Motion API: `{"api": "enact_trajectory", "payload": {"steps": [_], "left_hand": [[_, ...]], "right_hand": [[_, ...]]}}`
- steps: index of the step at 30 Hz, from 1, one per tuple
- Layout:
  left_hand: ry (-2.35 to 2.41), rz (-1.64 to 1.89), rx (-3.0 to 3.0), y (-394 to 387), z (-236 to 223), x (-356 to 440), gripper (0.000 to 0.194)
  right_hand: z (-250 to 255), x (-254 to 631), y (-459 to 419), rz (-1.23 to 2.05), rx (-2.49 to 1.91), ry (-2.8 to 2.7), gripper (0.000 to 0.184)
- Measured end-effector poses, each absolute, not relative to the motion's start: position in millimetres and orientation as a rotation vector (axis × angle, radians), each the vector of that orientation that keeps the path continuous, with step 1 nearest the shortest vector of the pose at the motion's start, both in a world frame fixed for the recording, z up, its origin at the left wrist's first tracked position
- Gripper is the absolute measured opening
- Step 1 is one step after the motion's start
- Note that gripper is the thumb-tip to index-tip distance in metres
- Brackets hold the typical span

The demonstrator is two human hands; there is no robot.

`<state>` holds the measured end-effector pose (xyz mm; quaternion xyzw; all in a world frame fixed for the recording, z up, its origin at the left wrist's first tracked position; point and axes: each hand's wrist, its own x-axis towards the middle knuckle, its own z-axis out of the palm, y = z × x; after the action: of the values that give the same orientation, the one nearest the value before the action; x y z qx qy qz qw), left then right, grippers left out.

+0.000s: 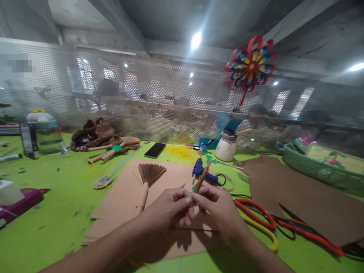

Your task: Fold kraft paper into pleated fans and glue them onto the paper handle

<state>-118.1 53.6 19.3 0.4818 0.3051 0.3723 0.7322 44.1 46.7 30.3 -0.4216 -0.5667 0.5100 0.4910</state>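
My left hand (176, 204) and my right hand (218, 203) meet over the brown paper sheets (167, 178). Between their fingertips is a narrow strip of folded brown paper (202, 177), pointing up and away from me. Both hands are closed, thumbs pressed against its lower end, which the fingers partly hide. Left of them lies a pleated paper fan (150, 173) with a rolled paper handle (145, 195). Just behind the folded strip rests a blue glue gun (198, 165), partly covered by it.
To the right are scissors with red and yellow handles (257, 212), dark brown sheets (267, 182) and a green basket (318, 168). Farther back are a phone (155, 150), yellow paper shreds (180, 152) and a white jar (226, 148). A water bottle (49, 136) stands left.
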Motion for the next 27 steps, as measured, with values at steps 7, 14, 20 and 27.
{"api": "enact_trajectory", "payload": {"steps": [7, 14, 20, 27], "left_hand": [[0.621, 0.773, 1.021, 50.5, 25.5, -117.7, 0.019], [0.524, 0.682, 0.916, 50.1, 30.2, -123.5, 0.017], [0.541, 0.679, 0.917, 48.7, 27.5, -122.3, 0.015], [0.572, 0.667, 1.010, 55.3, 22.3, -123.3, 0.022]], "right_hand": [[26.1, 42.5, 47.4, 1.186, -1.083, -1.381, 0.029], [40.2, 41.8, 41.8, 1.292, -0.932, -1.428, 0.027], [37.7, 42.7, 42.1, 1.360, -0.921, -1.374, 0.026], [34.7, 44.1, 45.6, 1.363, -0.949, -1.341, 0.025]]}}
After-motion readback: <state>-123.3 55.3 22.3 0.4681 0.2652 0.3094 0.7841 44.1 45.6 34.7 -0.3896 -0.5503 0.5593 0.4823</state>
